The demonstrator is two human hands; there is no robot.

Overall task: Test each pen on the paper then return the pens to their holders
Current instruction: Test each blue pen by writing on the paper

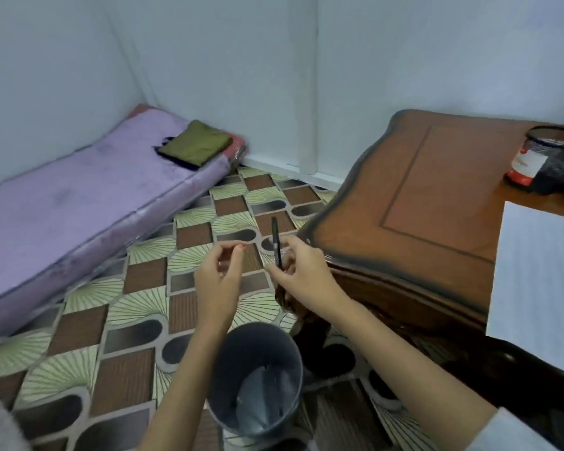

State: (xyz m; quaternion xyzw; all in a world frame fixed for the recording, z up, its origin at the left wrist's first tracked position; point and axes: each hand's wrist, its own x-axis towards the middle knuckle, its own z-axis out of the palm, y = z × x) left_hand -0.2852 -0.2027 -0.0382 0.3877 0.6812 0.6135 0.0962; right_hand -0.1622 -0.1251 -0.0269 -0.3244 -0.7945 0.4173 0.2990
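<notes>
Curling its fingertips together, the left hand (217, 281) sits apart from the right (whether it pinches a cap cannot be told). The right hand (303, 275) grips a slim black pen (275, 242) upright. Likely step: uncapping for a test. Next move: carry the nib rightward, past the right hand, onto the white paper sheet (534, 288).

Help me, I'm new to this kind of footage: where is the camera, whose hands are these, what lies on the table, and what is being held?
No machine here: a person wears one wide-angle camera on the head, looking down at their own hands. The right hand pinches a black pen, upright, over the floor. The left hand is curled beside it; whether it holds anything is unclear. On the wooden table are a white paper and a mesh holder. A grey bin stands below.
</notes>
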